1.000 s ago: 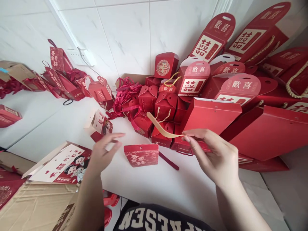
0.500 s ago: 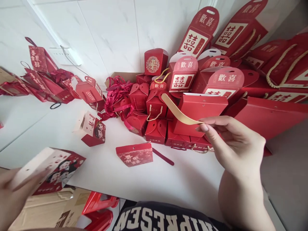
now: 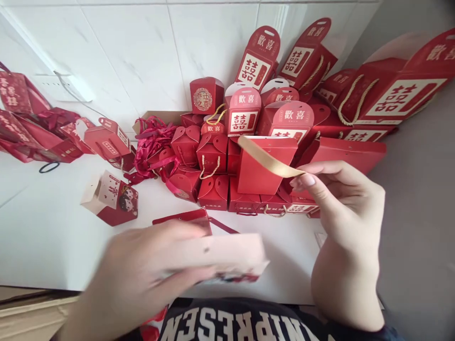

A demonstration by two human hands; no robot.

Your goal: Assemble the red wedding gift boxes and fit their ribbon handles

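My left hand (image 3: 159,265), blurred by motion, grips a small paper gift box (image 3: 227,253) low in front of my chest. The box's pale side with a punched hole faces up, and a strip of its printed red side shows beneath. On the right, my right hand (image 3: 337,194) pinches one end of a gold ribbon (image 3: 266,161) between thumb and fingertips. The ribbon's free end curves up to the left, in front of a plain red box (image 3: 266,168). Partly behind my left hand lies a red box (image 3: 185,218) with a dark red ribbon (image 3: 222,225) beside it.
Red gift boxes (image 3: 213,196) are stacked along the tiled wall, with taller double-happiness boxes (image 3: 256,68) behind. A heap of crimson ribbons (image 3: 151,147) lies left of the stack. An open printed box (image 3: 112,196) stands on the white table (image 3: 46,227). A cardboard box (image 3: 31,315) is below its edge.
My left hand has carried the small gift box from the far left to the middle, near my right hand. My right hand still pinches the gold ribbon. The view has shifted.
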